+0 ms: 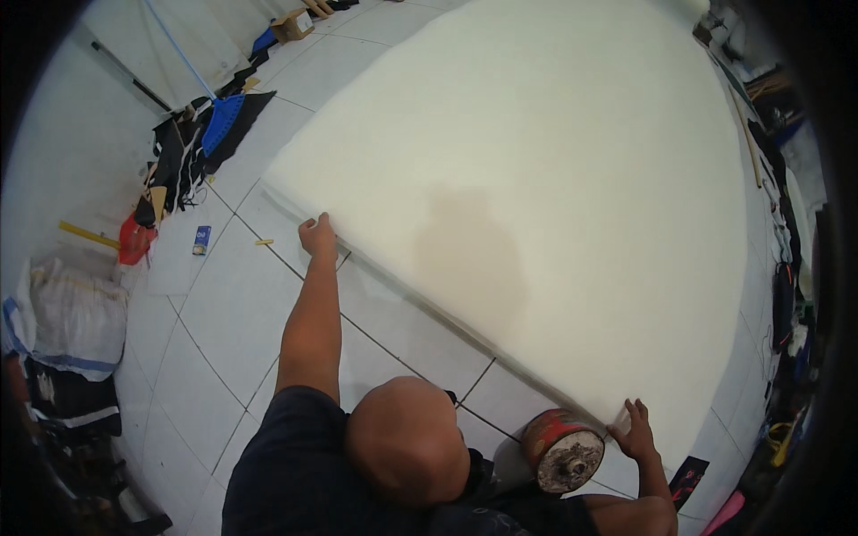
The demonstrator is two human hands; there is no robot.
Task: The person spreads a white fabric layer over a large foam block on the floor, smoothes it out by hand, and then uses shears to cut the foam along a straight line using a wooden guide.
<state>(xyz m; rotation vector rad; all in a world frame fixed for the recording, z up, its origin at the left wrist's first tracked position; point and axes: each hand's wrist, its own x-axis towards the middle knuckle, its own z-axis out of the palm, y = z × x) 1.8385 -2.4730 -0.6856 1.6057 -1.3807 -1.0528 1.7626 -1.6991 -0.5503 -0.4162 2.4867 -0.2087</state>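
Observation:
A very large, soft white padding sheet [572,152] lies across the tiled floor, its near edge slanting from upper left to lower right. Close to the sheet's left corner, my left hand [317,235] has its fingers closed on that edge, with the arm stretched out. Toward the right corner, my right hand [634,434] grips the same edge, its fingers bent over the top. Between my knee and my right hand, a red and black cylinder [564,449] with a worn, whitish round end is tilted against the edge. My bare knee [407,442] fills the lower middle.
A blue broom [222,123] leans over dark scraps [179,156] along the left wall. A small blue packet [202,239] and a yellow piece [264,242] lie on the tiles. At left stands a white woven sack [76,313]. Cloth and clutter [785,295] line the right side.

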